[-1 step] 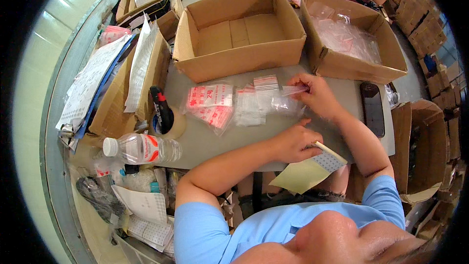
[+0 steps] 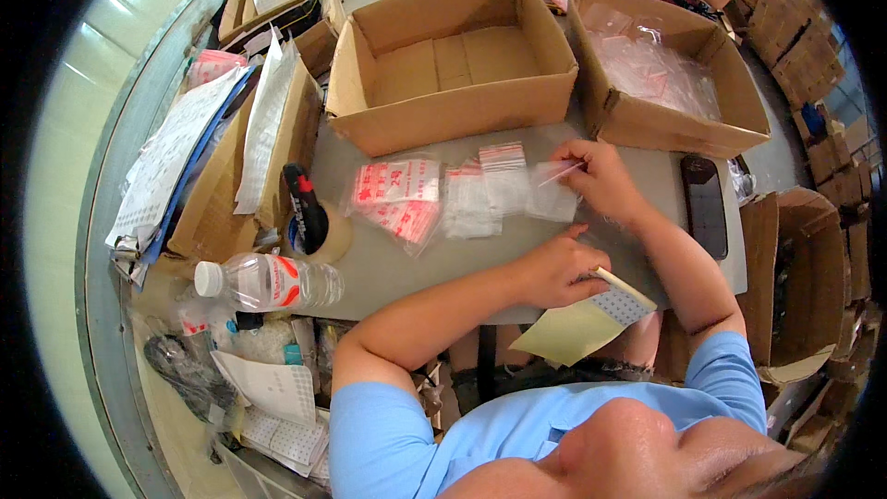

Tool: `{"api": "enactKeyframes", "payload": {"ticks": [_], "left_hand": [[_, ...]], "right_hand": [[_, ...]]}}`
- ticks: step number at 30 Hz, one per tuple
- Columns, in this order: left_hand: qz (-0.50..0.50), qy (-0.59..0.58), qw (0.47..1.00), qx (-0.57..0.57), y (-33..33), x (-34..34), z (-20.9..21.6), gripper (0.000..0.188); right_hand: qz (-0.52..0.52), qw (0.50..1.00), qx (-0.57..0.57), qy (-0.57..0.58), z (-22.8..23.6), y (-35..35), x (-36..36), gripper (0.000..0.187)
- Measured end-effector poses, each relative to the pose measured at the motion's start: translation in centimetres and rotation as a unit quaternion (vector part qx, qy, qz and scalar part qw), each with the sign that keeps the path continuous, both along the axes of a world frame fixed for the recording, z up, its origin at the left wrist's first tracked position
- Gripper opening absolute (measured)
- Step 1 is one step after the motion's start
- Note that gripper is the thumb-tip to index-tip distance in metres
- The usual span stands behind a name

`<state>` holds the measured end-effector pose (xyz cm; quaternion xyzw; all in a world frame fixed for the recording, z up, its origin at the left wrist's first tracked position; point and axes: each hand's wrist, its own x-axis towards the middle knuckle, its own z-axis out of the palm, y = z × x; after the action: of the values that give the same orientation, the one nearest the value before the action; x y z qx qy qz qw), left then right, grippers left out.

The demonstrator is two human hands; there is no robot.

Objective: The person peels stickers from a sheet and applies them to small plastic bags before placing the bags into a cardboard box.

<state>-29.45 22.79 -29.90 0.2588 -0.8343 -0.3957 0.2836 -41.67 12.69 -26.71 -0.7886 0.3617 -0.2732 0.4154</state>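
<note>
My left hand (image 2: 565, 270) is closed on a sheet of small printed labels (image 2: 587, 325), its pale yellow side partly turned up, hanging over the table's near edge. Just beyond it, my right hand (image 2: 599, 181) pinches the upper right corner of a small clear zip bag (image 2: 552, 196). To the left of that bag lie overlapping clear zip bags (image 2: 473, 203), some with a striped upper edge. Farther left is a packet of red-and-white printed zip bags (image 2: 399, 194). What touches the tips of my right fingers is partly hidden.
An open cardboard box (image 2: 453, 111) stands behind the bags; another box (image 2: 679, 139) to its right holds clear bags. A phone (image 2: 704, 208) lies at the right. At the left are a water bottle (image 2: 268, 282), a tape roll (image 2: 334, 233) holding a marker (image 2: 307, 208), and a clipboard (image 2: 176, 157).
The clear bag in my right hand has swung from a tilted, folded look to lying flatter and more spread out. My left hand and the label sheet have stayed in place.
</note>
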Motion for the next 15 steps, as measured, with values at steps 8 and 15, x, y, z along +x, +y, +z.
{"api": "enactKeyframes", "payload": {"ticks": [8, 15], "left_hand": [[-0.007, -0.014, 1.0, -0.004, -0.1, -0.1, 0.0, 0.015], [0.0, -0.006, 1.0, -0.004, -0.1, 0.1, -0.2, 0.016]], "right_hand": [[-0.091, 0.97, -0.156, 0.164, -2.2, -1.2, -0.2, 0.022], [-0.101, 0.99, -0.102, -0.011, -2.5, -1.1, 0.0, 0.023]]}}
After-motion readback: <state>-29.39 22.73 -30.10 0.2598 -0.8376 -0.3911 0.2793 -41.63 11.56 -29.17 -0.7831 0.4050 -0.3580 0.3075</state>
